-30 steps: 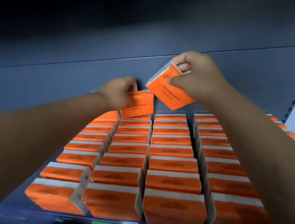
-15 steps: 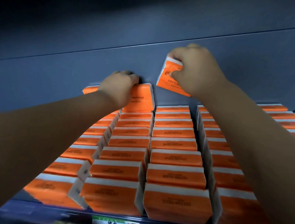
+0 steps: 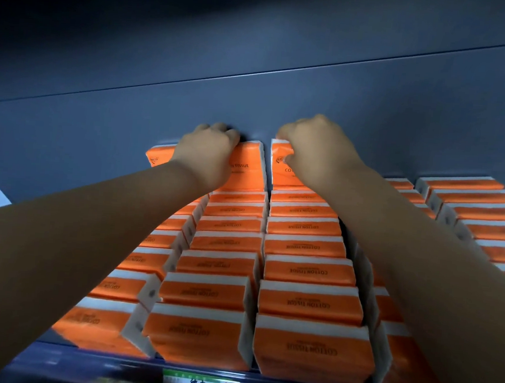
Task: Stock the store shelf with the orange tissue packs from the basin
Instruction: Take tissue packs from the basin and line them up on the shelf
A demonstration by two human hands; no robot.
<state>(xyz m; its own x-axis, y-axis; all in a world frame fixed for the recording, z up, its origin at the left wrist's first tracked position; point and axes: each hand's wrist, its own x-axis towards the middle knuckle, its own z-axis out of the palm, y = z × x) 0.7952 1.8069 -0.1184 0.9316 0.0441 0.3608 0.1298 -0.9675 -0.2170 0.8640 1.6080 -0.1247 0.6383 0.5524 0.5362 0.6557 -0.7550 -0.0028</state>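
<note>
- Two orange packs are shown at the back of the shelf (image 3: 261,376), one at the rear of each middle row, standing against the back panel (image 3: 97,155).
- The left hand (image 3: 206,154) is curled over the top edge of the left pack (image 3: 245,169); its fingers are clenched on that pack.
- The right hand (image 3: 314,154) is closed in the same way on the right pack (image 3: 280,169).
- The packs are judged light and soft; the film wrap is likely slippery and would dent under hard squeezing.
- A hold across the top edge, thumb in front and fingers behind, is judged best.
- The basin is not in view.
</note>
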